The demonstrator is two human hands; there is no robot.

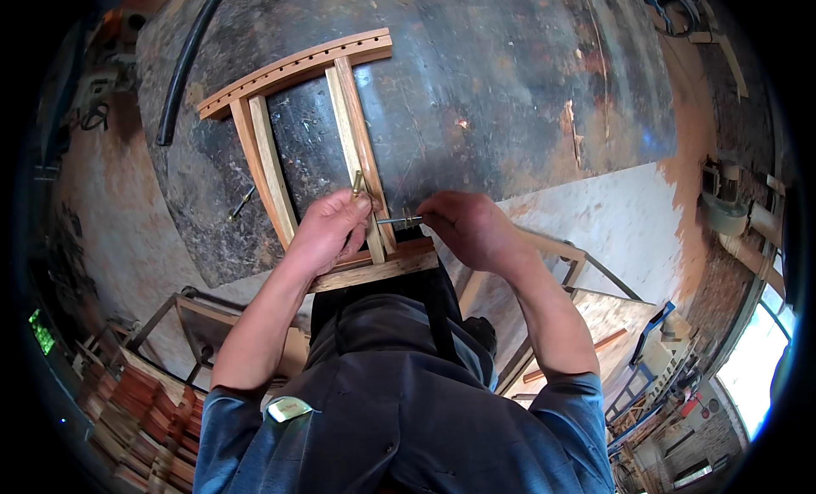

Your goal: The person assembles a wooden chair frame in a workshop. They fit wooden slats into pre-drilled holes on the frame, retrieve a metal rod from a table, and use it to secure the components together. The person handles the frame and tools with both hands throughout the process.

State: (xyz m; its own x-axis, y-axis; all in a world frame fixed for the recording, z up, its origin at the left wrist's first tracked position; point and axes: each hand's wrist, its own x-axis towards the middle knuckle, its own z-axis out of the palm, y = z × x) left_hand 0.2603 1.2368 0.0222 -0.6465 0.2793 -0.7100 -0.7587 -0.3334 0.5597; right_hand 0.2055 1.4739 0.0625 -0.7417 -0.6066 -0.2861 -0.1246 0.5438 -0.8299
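A wooden chair-back frame point(297, 120) lies on a dark, stained metal worktop point(476, 86), its curved top rail with a row of holes pointing away from me. My left hand point(327, 231) grips the frame's right slat near the bottom rail point(374, 271) and pinches a small brass-coloured bolt point(358, 184) that sticks up between the fingers. My right hand point(467, 226) holds a thin metal tool point(398, 220) whose tip points left into the side of that slat. Both hands sit close together at the frame's near end.
A loose bolt point(240, 203) lies on the worktop left of the frame. A black hose point(189, 61) curves along the top left. Stacked reddish wood pieces point(140, 417) sit at lower left, a pale plywood sheet point(612, 231) and metal-framed stands at right.
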